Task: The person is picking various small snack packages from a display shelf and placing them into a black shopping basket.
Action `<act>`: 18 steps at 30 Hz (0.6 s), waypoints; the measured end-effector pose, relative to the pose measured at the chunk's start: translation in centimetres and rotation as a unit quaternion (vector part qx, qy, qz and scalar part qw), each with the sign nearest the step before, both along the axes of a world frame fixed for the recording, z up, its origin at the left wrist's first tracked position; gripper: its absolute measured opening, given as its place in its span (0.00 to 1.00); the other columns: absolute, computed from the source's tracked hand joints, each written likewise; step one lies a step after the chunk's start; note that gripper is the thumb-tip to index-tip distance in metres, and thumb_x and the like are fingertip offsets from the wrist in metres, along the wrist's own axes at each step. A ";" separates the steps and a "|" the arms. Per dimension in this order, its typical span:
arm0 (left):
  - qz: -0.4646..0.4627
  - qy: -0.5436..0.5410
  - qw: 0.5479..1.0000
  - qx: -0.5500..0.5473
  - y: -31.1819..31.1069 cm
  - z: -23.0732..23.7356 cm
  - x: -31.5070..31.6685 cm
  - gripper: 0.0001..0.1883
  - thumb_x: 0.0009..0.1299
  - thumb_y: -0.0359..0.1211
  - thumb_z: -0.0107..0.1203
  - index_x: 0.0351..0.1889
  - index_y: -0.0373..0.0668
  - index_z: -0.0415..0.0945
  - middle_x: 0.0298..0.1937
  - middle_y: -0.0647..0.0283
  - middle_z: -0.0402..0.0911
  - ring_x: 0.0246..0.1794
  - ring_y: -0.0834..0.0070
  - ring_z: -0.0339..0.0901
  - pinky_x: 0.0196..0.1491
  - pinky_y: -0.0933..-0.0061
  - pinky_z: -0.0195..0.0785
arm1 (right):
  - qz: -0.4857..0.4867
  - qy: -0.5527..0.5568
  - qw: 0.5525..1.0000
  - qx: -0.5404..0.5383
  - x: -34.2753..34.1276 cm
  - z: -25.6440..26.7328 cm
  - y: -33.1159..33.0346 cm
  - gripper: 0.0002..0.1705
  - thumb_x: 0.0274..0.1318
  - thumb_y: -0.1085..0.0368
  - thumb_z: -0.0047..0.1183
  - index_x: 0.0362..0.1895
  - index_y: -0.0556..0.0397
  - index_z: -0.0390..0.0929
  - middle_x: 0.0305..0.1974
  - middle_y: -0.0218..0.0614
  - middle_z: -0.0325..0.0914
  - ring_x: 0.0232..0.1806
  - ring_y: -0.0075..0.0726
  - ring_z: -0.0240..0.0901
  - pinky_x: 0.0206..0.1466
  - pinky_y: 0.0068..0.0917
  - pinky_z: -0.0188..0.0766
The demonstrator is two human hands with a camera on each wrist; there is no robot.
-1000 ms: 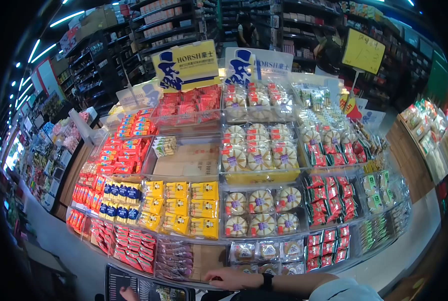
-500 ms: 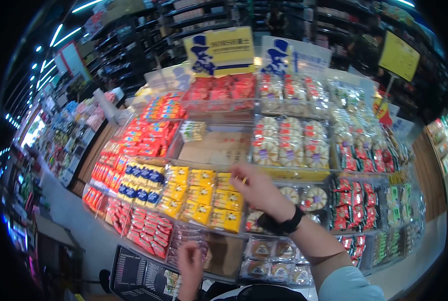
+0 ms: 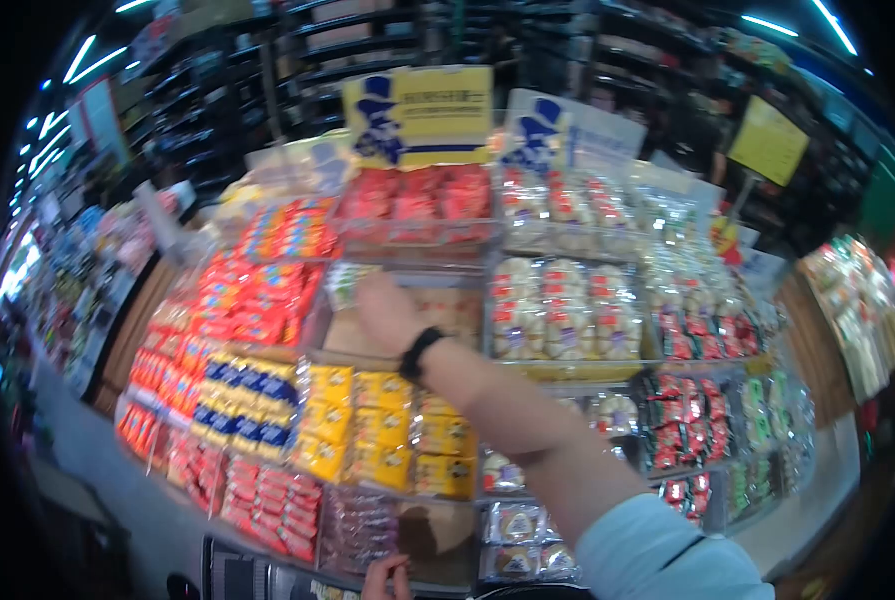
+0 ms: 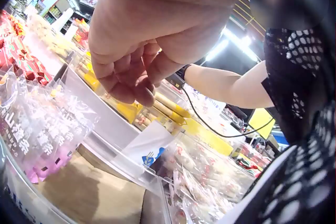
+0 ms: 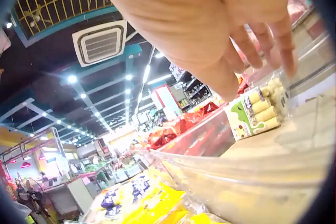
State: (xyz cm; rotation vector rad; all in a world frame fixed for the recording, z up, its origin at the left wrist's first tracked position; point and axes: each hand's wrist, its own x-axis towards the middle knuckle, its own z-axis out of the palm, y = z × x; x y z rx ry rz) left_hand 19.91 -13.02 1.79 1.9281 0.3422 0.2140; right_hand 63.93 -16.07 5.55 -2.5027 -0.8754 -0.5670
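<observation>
My right hand reaches into the mostly bare compartment in the middle row of the display. In the right wrist view the same hand hangs over a small packet of pale rolls with a green and white label, fingers extended down at its top; whether they touch it is unclear. My left hand is low at the front edge of the display, fingers loosely bent. Seen from the left wrist, that hand holds nothing, above a compartment of clear and purple packets.
Yellow packets and blue-banded packets lie in front of the compartment. Red packets fill the left, round packaged pastries the right. A dark basket stands at bottom left. Clear dividers separate the bins.
My right hand has gone from the front edge, over the yellow packets, to the compartment with the small packet. My left hand rose from the basket, then lowered slightly. The head view has shifted.
</observation>
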 end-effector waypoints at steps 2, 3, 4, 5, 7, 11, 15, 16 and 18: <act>-0.013 0.014 1.000 -0.022 0.2 -0.1 0.3 0.07 0.72 0.23 0.48 0.44 0.36 0.77 0.38 0.60 0.78 0.38 0.73 0.76 0.44 0.73 0.69 | -0.053 0.015 0.998 0.007 -0.4 0.5 1.7 0.11 0.54 0.67 0.48 0.36 0.53 0.83 0.44 0.42 0.76 0.51 0.48 0.71 0.48 0.44 0.75; -0.002 0.008 1.000 -0.015 0.3 0.2 0.4 0.07 0.72 0.22 0.48 0.44 0.37 0.77 0.37 0.61 0.78 0.37 0.73 0.76 0.44 0.73 0.69 | -0.084 -0.004 0.996 -0.014 -0.2 0.5 2.7 0.12 0.53 0.65 0.49 0.37 0.51 0.84 0.44 0.39 0.76 0.51 0.46 0.71 0.47 0.41 0.74; 0.012 0.002 1.000 -0.006 0.5 0.3 0.5 0.07 0.72 0.22 0.48 0.44 0.37 0.77 0.37 0.61 0.78 0.37 0.74 0.75 0.43 0.73 0.69 | -0.095 -0.007 0.995 0.004 0.3 -0.2 3.6 0.12 0.53 0.63 0.49 0.36 0.51 0.85 0.44 0.38 0.77 0.51 0.47 0.71 0.48 0.41 0.71; 0.005 0.000 1.000 -0.005 0.7 0.3 0.9 0.07 0.72 0.22 0.48 0.44 0.37 0.77 0.37 0.61 0.78 0.37 0.74 0.75 0.43 0.73 0.69 | -0.109 -0.011 0.994 -0.002 0.6 -0.4 4.3 0.13 0.54 0.63 0.49 0.37 0.50 0.85 0.44 0.37 0.77 0.52 0.46 0.70 0.53 0.44 0.67; 0.002 -0.002 1.000 0.001 1.3 -0.7 0.8 0.07 0.72 0.23 0.48 0.43 0.37 0.77 0.37 0.61 0.78 0.37 0.74 0.75 0.44 0.74 0.69 | -0.112 0.009 0.994 -0.008 0.7 -0.5 5.1 0.13 0.54 0.63 0.49 0.37 0.49 0.85 0.46 0.37 0.77 0.54 0.45 0.68 0.56 0.45 0.63; -0.005 0.002 1.000 -0.001 1.7 -1.1 1.4 0.07 0.72 0.22 0.47 0.43 0.36 0.76 0.37 0.62 0.78 0.37 0.75 0.74 0.44 0.75 0.68 | -0.108 0.041 0.993 -0.029 0.8 0.8 4.9 0.14 0.54 0.62 0.49 0.39 0.48 0.85 0.48 0.36 0.76 0.56 0.44 0.66 0.57 0.43 0.61; -0.005 0.002 1.000 -0.008 1.7 -1.5 2.3 0.07 0.73 0.22 0.47 0.42 0.36 0.76 0.37 0.63 0.77 0.37 0.76 0.73 0.44 0.77 0.67 | -0.126 0.081 0.986 -0.067 1.6 0.7 5.3 0.15 0.51 0.63 0.52 0.43 0.48 0.84 0.47 0.37 0.75 0.55 0.44 0.66 0.56 0.46 0.62; -0.004 0.001 1.000 -0.010 1.7 -1.6 2.5 0.07 0.73 0.21 0.47 0.42 0.36 0.75 0.37 0.63 0.77 0.37 0.77 0.73 0.44 0.77 0.67 | -0.133 0.108 0.982 -0.074 1.8 0.4 5.4 0.15 0.52 0.63 0.51 0.44 0.47 0.84 0.48 0.38 0.75 0.56 0.44 0.66 0.57 0.47 0.61; -0.002 -0.001 1.000 -0.011 1.7 -1.9 2.6 0.06 0.73 0.21 0.46 0.42 0.36 0.75 0.37 0.63 0.76 0.37 0.77 0.73 0.44 0.78 0.67 | -0.129 0.147 0.978 -0.067 1.5 0.6 5.1 0.15 0.55 0.61 0.50 0.44 0.44 0.85 0.50 0.36 0.76 0.58 0.44 0.66 0.58 0.48 0.59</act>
